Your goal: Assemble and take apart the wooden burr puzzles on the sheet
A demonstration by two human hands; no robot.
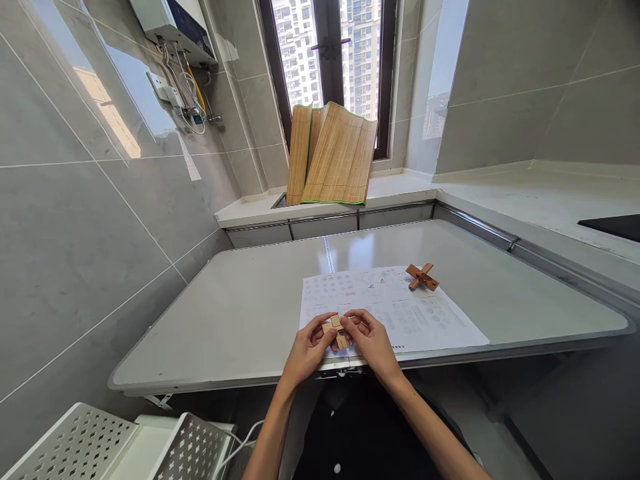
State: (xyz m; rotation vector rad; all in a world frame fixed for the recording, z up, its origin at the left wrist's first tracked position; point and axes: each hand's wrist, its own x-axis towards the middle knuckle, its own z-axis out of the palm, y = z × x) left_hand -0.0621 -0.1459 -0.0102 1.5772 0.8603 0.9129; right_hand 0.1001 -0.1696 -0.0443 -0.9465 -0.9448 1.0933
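- Left hand [306,350]: thumb and fingers pinch the left side of a pale yellow wooden block puzzle [339,328].
- The puzzle: straight-edged pieces fitted crosswise, a small gap showing, above the near edge of a white printed paper sheet [425,327].
- Right hand [371,343]: curled fingers grip its right side.
- Brown wooden cross-shaped puzzle [423,277]: at the sheet's far right corner.

Left hand [306,347], right hand [371,339]: two. Pale wooden assembly [341,342], one; brown wooden assembly [423,277], one. Printed sheet [400,310], one. Bench [250,300], one. Wall heater [173,30], one. Window handles [345,41], two.
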